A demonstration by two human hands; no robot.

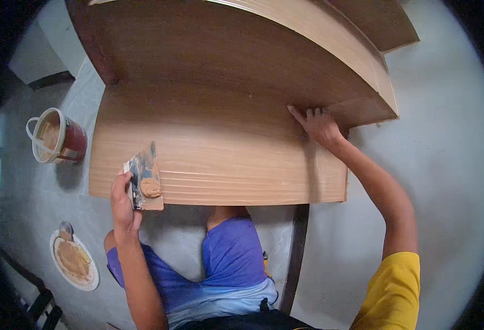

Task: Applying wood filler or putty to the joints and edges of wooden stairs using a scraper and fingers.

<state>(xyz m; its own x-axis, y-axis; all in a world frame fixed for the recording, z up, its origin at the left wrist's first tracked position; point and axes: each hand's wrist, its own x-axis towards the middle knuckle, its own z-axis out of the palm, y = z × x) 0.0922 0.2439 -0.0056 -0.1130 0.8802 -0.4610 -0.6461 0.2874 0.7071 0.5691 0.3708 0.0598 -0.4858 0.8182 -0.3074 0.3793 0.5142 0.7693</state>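
My left hand point(122, 201) grips a small, smeared flat board point(141, 172) with a lump of tan paste point(150, 188) on it, held over the near-left part of a pale wood-grain panel point(225, 159). At the right, my right hand point(320, 124) has its index finger stretched toward the inside corner where that panel meets the darker underside of the curved shelf point(242, 49). Its fingertips rest on or very near the surface, apart, with nothing visible in them.
A bucket point(74, 137) of tan material stands at the left. Lower left is a white round lid or plate point(91, 272) with tan paste and a tool. A pale wall point(445, 165) is at the right, and my knees are below the panel, beside a dark upright strip point(298, 247).
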